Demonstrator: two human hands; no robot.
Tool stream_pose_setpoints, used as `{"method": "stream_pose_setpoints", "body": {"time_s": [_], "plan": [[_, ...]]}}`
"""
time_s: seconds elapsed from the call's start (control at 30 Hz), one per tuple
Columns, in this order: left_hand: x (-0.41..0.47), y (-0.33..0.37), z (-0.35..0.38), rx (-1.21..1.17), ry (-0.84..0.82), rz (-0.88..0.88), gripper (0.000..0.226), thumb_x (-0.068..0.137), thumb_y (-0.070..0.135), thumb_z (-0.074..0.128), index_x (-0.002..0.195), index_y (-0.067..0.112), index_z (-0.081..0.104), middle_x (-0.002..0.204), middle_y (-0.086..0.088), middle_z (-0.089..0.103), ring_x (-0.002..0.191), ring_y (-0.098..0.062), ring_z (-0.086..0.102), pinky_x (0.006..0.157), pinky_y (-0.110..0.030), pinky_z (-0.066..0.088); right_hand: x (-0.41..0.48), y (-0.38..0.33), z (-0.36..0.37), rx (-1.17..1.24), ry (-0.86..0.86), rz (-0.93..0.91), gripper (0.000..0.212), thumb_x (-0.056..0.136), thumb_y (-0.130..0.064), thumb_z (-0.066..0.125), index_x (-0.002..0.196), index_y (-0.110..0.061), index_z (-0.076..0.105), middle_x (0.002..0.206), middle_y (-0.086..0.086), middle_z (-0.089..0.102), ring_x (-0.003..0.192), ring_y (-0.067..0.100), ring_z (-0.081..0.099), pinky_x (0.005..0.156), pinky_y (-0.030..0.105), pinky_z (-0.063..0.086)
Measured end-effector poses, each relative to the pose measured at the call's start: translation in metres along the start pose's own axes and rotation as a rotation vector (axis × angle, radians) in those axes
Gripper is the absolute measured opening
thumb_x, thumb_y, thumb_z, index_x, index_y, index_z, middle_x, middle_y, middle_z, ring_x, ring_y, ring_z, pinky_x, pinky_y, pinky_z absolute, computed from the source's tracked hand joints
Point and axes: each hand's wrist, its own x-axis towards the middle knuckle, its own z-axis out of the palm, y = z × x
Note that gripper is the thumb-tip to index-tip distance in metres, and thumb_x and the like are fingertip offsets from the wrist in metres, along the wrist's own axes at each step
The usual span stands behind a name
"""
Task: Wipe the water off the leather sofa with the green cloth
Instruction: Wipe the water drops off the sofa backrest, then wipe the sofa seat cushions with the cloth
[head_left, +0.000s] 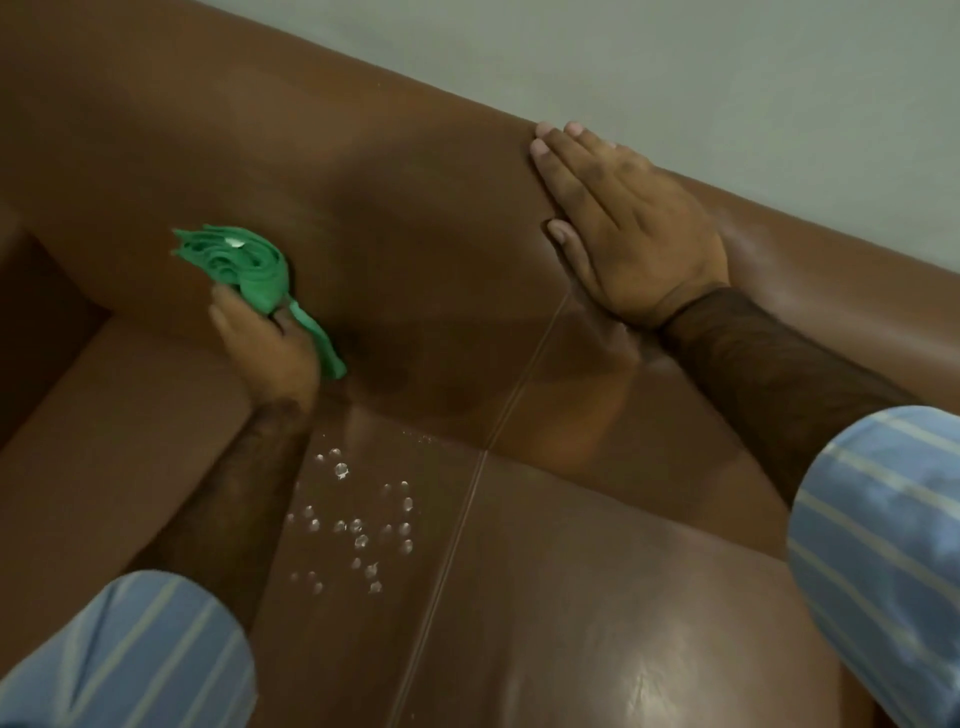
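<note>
Two hands are working over the brown leather sofa (426, 218) right now. Left hand (265, 343) is gripping the green cloth (244, 265), fingers (221, 304) clenching around the bunched, rolled-up fabric, with a tail of it trailing down past the thumb side toward the crease where backrest meets seat. That cloth is sitting against the lower part of the backrest, near the left armrest (104, 426), and it is looking slightly blurred. A small white tag is showing on the top of the bundle, but no writing on it is readable.

Right hand (628, 228) is lying flat on the upper backrest, fingers (558, 156) stretched out and together, gripping nothing, the fingertips reaching the top edge just beside the pale wall (727, 78).

Down on the seat cushion, the water droplets (358, 525) are beading in a loose scatter, just below the left forearm and to the left of the seam (467, 499) running between the two cushions. The cloth is well apart from them, up on the backrest. Blue striped sleeves (878, 545) are framing both lower corners. No brand marks are visible on the leather.
</note>
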Motion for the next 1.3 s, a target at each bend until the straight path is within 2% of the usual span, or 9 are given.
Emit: {"method": "stream_pose_setpoints", "body": {"time_s": [0.13,0.27,0.33,0.47,0.6,0.73,0.83,1.1,1.3], "plan": [[-0.039,0.008,0.021,-0.031,-0.042,-0.168,0.052,0.085,-0.004,0.049,0.135,-0.013,0.036,0.135,-0.032,0.045,0.127,-0.042,0.044,0.110,-0.037,0.030,0.000,-0.001,0.000,0.017,-0.006,0.011,0.057,0.116,-0.035,0.030,0.164,-0.004,0.034,0.170,0.013,0.037,0.157,0.032,0.039,0.130,0.046,0.034],[-0.109,0.004,0.025,-0.016,-0.521,-0.016,0.061,0.077,-0.014,0.055,0.136,-0.013,0.038,0.136,-0.032,0.045,0.127,-0.043,0.045,0.113,-0.048,0.035,0.001,-0.002,-0.004,-0.001,-0.033,0.000,0.058,0.116,-0.035,0.027,0.165,-0.004,0.033,0.170,0.014,0.037,0.158,0.033,0.038,0.130,0.046,0.033],[-0.116,0.000,0.021,-0.008,-0.641,0.022,0.058,0.074,-0.013,0.054,0.131,-0.006,0.047,0.128,-0.026,0.054,0.120,-0.039,0.052,0.107,-0.048,0.042,-0.001,-0.007,-0.010,-0.005,-0.058,0.029,0.059,0.116,-0.036,0.027,0.166,-0.005,0.031,0.171,0.014,0.036,0.159,0.032,0.036,0.130,0.046,0.031],[-0.102,-0.003,-0.010,-0.021,-0.649,0.104,0.045,0.073,-0.004,0.061,0.118,0.001,0.057,0.112,-0.020,0.064,0.105,-0.035,0.059,0.093,-0.048,0.049,-0.012,-0.038,-0.011,0.000,0.000,0.335,0.060,0.115,-0.039,0.025,0.167,-0.010,0.030,0.171,0.011,0.037,0.160,0.030,0.034,0.132,0.047,0.024],[-0.087,-0.038,-0.077,0.079,-0.506,0.156,0.042,0.077,0.021,0.063,0.118,0.019,0.060,0.106,-0.007,0.065,0.093,-0.022,0.060,0.083,-0.033,0.049,-0.072,-0.122,0.020,0.110,0.074,0.555,0.064,0.112,-0.039,0.037,0.168,-0.011,0.023,0.176,0.014,0.021,0.164,0.034,0.020,0.132,0.054,0.020],[-0.085,-0.122,-0.143,0.295,-0.379,0.105,0.041,0.081,0.017,0.068,0.122,0.016,0.063,0.110,-0.014,0.064,0.095,-0.030,0.063,0.086,-0.038,0.051,-0.221,-0.257,0.071,0.401,-0.455,0.514,0.079,0.106,-0.062,0.023,0.170,-0.017,0.016,0.178,0.009,0.003,0.166,0.032,0.012,0.129,0.059,0.027],[-0.075,-0.179,-0.162,0.463,-0.279,0.070,0.042,0.085,0.020,0.067,0.125,0.010,0.062,0.116,-0.022,0.062,0.102,-0.037,0.060,0.089,-0.042,0.051,-0.303,-0.328,0.095,0.340,-0.634,0.681,0.089,0.104,-0.069,0.005,0.168,-0.013,0.026,0.177,0.011,0.013,0.164,0.037,0.021,0.129,0.060,0.027],[-0.094,-0.216,-0.079,0.523,-0.226,-0.011,0.046,0.090,0.030,0.058,0.130,0.009,0.057,0.129,-0.023,0.059,0.109,-0.041,0.059,0.091,-0.043,0.047,-0.332,-0.366,0.128,0.188,-0.434,0.798,0.071,0.108,-0.052,0.020,0.169,-0.015,0.021,0.177,0.009,0.019,0.165,0.030,0.018,0.133,0.053,0.014],[-0.206,-0.158,-0.023,0.324,-0.718,0.467,0.046,0.085,0.029,0.064,0.128,0.014,0.061,0.130,-0.013,0.062,0.104,-0.035,0.064,0.084,-0.038,0.052,-0.331,-0.371,0.129,0.146,-0.368,0.812,0.069,0.107,-0.046,0.030,0.168,-0.014,0.026,0.176,0.011,0.023,0.164,0.031,0.022,0.132,0.054,0.019]]}}
